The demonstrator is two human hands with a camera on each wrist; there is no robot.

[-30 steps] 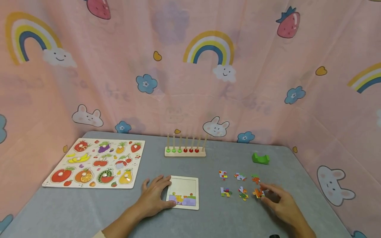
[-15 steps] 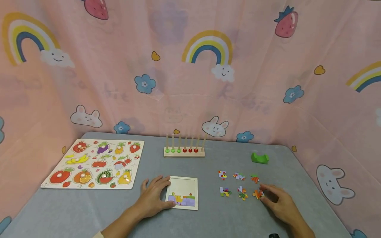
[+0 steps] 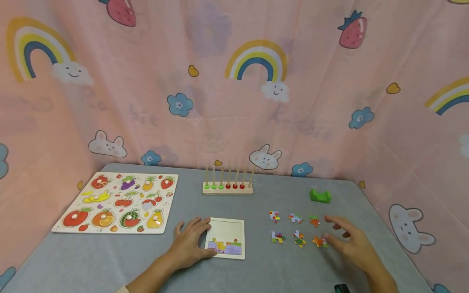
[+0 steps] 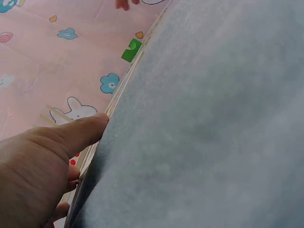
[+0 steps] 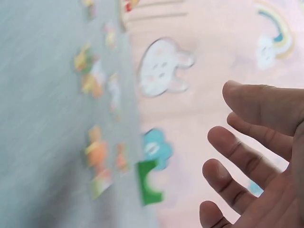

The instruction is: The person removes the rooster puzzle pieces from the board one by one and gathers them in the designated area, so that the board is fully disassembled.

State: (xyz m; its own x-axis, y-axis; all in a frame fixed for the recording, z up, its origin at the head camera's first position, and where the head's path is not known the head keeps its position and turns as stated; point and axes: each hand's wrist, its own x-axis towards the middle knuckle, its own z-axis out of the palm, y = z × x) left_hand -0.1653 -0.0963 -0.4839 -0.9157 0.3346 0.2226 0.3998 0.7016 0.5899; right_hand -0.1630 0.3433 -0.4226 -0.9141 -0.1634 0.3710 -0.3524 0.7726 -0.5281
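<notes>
My left hand (image 3: 188,246) lies at the left side of a small square wooden puzzle tray (image 3: 226,224), thumb on its lower left corner and fingertips by the upper left one. Joined purple, yellow and green pieces (image 3: 225,247) fill the tray's lower part. The left wrist view shows the thumb (image 4: 83,135) stretched along the tray's edge. My right hand (image 3: 353,243) hovers with thumb and fingers apart, holding nothing, just right of an orange jigsaw piece (image 3: 320,241). Two short rows of loose jigsaw pieces (image 3: 299,239) lie to its left. The right wrist view is blurred.
A fruit peg puzzle board (image 3: 126,203) lies at the left. Behind the tray stands a wooden peg rack (image 3: 228,188) with green and red beads. A green notched block (image 3: 320,196) sits back right, and a dark object (image 3: 341,288) is at the front edge.
My right hand has let go of the orange jigsaw piece and lifted slightly away to the right, its fingers spreading. The piece stays on the table. My left hand keeps its place on the tray.
</notes>
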